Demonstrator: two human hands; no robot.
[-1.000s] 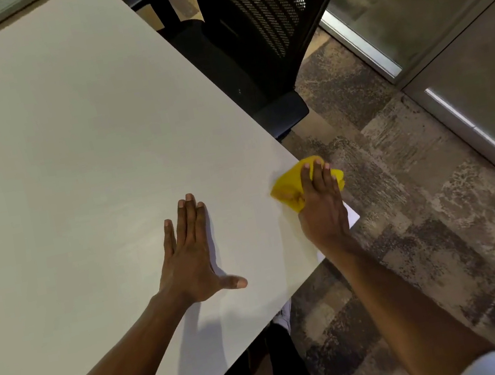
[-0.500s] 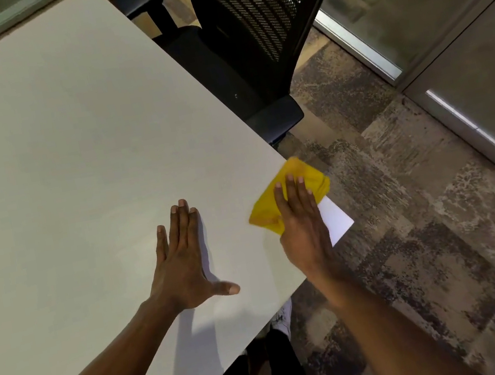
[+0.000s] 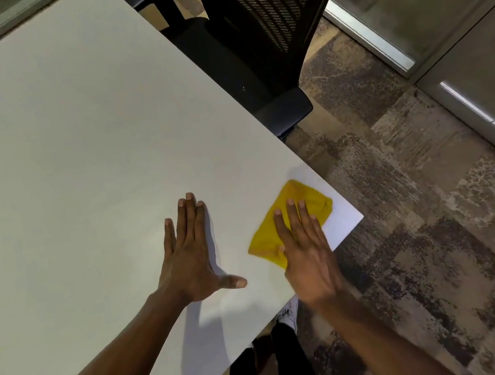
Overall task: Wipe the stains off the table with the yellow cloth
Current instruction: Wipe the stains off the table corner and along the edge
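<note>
The yellow cloth (image 3: 301, 207) lies flat near the right corner of the white table (image 3: 68, 152). My right hand (image 3: 306, 249) presses down on the cloth with fingers straight, covering its near half. My left hand (image 3: 190, 253) rests flat on the tabletop to the left of the cloth, fingers together and thumb stretched out, holding nothing. I can make out no stains on the white surface.
A black mesh office chair (image 3: 262, 19) stands against the table's right edge, beyond the cloth. Patterned grey carpet (image 3: 411, 224) covers the floor to the right. A glass partition (image 3: 439, 4) runs along the far right. Dark trousers and a white shoe (image 3: 289, 312) show below the table's near edge.
My right hand has slid the cloth from the table's right corner edge inward to the left and then slightly back. My left hand has stayed flat in place.
</note>
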